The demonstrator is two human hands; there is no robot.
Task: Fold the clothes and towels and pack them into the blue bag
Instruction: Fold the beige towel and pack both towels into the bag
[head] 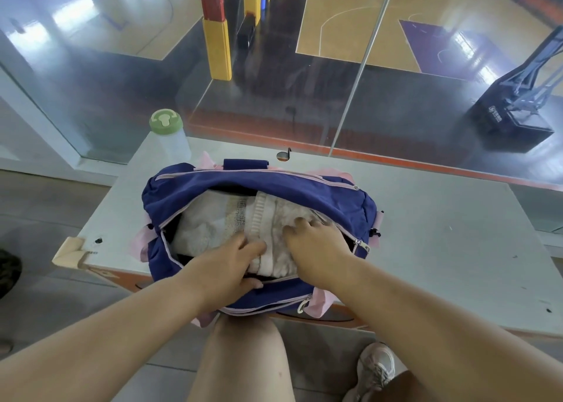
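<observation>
The blue bag (pixel 307 194) with pink trim lies unzipped on the grey table (pixel 441 234), its opening facing up. Folded white towels and a cream knitted garment (pixel 225 219) fill the inside. My left hand (pixel 234 264) rests at the near rim of the opening, fingers spread over the white cloth and thumb on the bag's edge. My right hand (pixel 310 240) lies flat on the fluffy towel at the right side of the opening, fingers apart and pressing down. Neither hand is closed around anything.
A clear bottle with a green lid (pixel 169 133) stands at the table's far left corner, just behind the bag. A glass wall runs along the table's far edge. My knee (pixel 243 340) and a shoe (pixel 374 368) are below the near edge.
</observation>
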